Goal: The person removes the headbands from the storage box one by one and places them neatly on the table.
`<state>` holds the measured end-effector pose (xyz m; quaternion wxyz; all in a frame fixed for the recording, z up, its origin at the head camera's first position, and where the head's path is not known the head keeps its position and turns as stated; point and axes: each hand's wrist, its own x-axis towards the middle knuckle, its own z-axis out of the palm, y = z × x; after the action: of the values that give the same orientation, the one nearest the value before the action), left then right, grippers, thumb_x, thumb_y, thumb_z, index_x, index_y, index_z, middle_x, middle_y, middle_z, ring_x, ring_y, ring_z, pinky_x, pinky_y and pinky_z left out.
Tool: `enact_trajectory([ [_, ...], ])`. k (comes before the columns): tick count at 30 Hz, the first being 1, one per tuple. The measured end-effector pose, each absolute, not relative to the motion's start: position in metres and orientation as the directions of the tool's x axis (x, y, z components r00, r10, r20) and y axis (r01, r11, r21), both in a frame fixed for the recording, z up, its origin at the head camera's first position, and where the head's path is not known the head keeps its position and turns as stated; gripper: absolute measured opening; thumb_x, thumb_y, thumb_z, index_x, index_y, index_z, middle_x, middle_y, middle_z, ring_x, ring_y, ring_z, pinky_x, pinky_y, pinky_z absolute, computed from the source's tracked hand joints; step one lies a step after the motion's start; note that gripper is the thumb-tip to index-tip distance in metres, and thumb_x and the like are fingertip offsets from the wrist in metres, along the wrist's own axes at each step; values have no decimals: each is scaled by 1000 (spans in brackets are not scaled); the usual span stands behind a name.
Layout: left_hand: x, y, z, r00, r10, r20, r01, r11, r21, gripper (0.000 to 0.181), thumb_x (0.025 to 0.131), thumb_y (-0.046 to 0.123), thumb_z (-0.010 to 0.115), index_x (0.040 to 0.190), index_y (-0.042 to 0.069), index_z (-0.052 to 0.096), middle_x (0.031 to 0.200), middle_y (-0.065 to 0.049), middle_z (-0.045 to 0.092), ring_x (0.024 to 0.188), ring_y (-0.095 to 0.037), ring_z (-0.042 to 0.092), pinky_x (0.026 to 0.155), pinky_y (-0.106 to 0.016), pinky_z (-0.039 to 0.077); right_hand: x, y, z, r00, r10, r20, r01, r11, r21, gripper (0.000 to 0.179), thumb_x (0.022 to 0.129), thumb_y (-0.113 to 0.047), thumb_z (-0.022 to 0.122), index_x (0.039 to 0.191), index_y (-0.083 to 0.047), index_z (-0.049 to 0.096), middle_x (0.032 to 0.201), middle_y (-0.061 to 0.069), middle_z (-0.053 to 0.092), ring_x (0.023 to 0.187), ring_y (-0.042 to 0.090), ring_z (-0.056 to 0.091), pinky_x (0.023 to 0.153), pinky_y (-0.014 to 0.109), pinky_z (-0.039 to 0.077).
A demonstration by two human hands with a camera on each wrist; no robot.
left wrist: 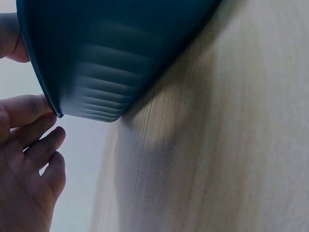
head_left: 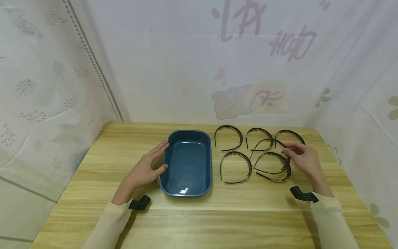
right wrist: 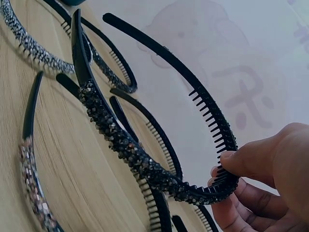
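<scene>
My right hand [head_left: 303, 157] pinches a black toothed headband [right wrist: 145, 166] between thumb and fingers, raised over the others. Dark glittering beads run along its outer side, and its two ends point away from my hand in the right wrist view. My left hand [head_left: 143, 171] rests against the left side of a blue rectangular basin [head_left: 187, 195], fingers and thumb touching its rim. Several similar headbands lie on the table right of the basin, one at the back [head_left: 240, 135] and another nearer the front [head_left: 250, 166]. The held headband overlaps some of them in the head view.
The light wooden table [head_left: 224, 224] reaches back to a pale printed cloth [head_left: 174, 79]. More patterned cloth hangs at both sides. Nothing shows inside the basin. A black wrist mount sits on each sleeve.
</scene>
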<state>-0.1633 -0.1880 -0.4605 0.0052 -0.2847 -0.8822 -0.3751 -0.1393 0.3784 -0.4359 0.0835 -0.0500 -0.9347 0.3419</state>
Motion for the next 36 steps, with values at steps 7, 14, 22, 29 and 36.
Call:
enact_trajectory([
  [7,-163,-187,-460,-840,499,214,499,553,667,76,94,7,68,161,5,31,172,-5,22,157,-35,27,120,-62,31,-133,390,-434,-979,184,89,86,765,-638,41,100,-37,65,127,-7,70,118,21,74,80,-21,53,67,11,48],
  [14,-163,-187,-460,-840,499,213,497,553,669,76,94,9,68,161,7,31,172,-6,22,157,-34,27,121,-59,31,-128,405,-435,-973,213,87,110,763,-637,42,100,-38,65,128,-7,70,93,-27,65,79,-23,52,66,11,47],
  [22,-162,-189,-460,-838,499,222,505,553,663,77,94,9,68,161,8,31,172,-6,22,157,-34,27,125,-35,27,-123,421,-437,-967,242,73,140,753,-643,48,99,-42,65,130,-6,68,85,-44,55,78,-24,52,65,12,47],
  [29,-162,-189,-460,-838,498,223,506,555,660,76,95,10,68,161,8,32,172,-6,23,156,-34,28,125,-40,29,-118,435,-441,-962,270,33,185,742,-644,49,100,-43,64,131,-5,67,85,-45,53,77,-23,51,62,13,48],
  [36,-162,-188,-458,-839,499,218,502,555,663,76,94,9,68,161,6,32,172,-6,23,157,-34,28,125,-46,30,-113,446,-443,-957,290,27,211,755,-621,50,99,-44,64,130,-5,68,84,-45,53,76,-24,49,62,13,46],
])
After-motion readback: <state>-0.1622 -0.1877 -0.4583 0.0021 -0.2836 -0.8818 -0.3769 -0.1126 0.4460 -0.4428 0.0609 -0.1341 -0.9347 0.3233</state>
